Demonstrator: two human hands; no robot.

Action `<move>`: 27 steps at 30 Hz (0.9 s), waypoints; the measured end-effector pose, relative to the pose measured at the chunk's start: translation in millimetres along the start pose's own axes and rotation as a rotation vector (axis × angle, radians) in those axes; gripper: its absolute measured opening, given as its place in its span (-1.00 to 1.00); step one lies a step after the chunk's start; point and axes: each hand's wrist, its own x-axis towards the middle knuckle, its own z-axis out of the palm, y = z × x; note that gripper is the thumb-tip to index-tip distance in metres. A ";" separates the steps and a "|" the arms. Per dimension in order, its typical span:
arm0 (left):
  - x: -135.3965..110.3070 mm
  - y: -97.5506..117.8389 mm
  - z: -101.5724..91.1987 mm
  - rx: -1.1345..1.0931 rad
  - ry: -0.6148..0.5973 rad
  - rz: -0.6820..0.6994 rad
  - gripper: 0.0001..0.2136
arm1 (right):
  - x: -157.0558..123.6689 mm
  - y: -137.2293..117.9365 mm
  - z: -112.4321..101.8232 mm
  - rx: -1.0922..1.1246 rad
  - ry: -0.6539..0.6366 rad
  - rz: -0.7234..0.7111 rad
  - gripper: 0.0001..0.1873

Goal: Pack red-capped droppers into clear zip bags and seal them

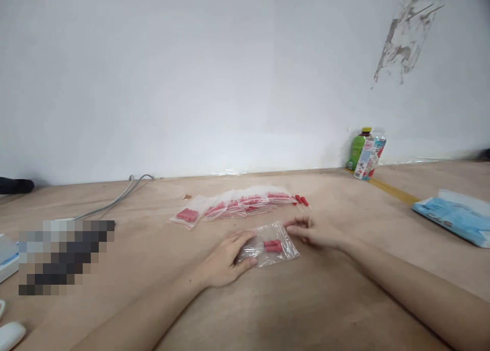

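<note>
A clear plastic zip bag [288,242] with a few red rubber-like pieces [273,246] inside lies flat on the table in front of me. My left hand [229,259] grips its left end, the thumb at the near side and the fingers at the far side. At the bag's far right corner is my right hand [312,230], its fingers slightly bent and apart, with nothing visible in them; it is a little blurred. Beyond both hands lies an overlapping row of filled bags [245,202] with similar red pieces. Loose red pieces [301,200] lie at that row's right end.
A green bottle [357,149] and a printed carton-like bottle [369,156] stand by the wall. A blue soft packet [451,216] lies at the right. On the left are a grey cable [115,202], a pixelated dark object [69,259] and a white object [11,334].
</note>
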 end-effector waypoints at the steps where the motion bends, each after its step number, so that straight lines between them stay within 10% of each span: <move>1: 0.0 0.7 -0.3 -0.010 0.003 -0.005 -0.59 | 3.8 2.7 -10.8 -0.053 0.138 0.018 -0.67; 6: -0.4 2.5 -1.4 -0.063 -0.001 -0.047 -0.77 | 26.7 22.8 -63.5 -0.466 0.628 0.176 -0.81; 17: -1.1 2.7 -1.0 -0.073 0.012 -0.055 -0.80 | 50.6 24.8 -66.5 -0.585 0.488 0.371 -0.60; 22: -1.6 0.8 -0.2 -0.038 0.013 -0.031 -0.68 | 35.9 17.0 -63.0 -0.495 0.531 0.205 -0.51; 27: -1.8 -1.6 0.8 -0.004 0.010 -0.014 -0.54 | 12.9 13.7 -21.5 0.058 0.568 -0.065 -0.30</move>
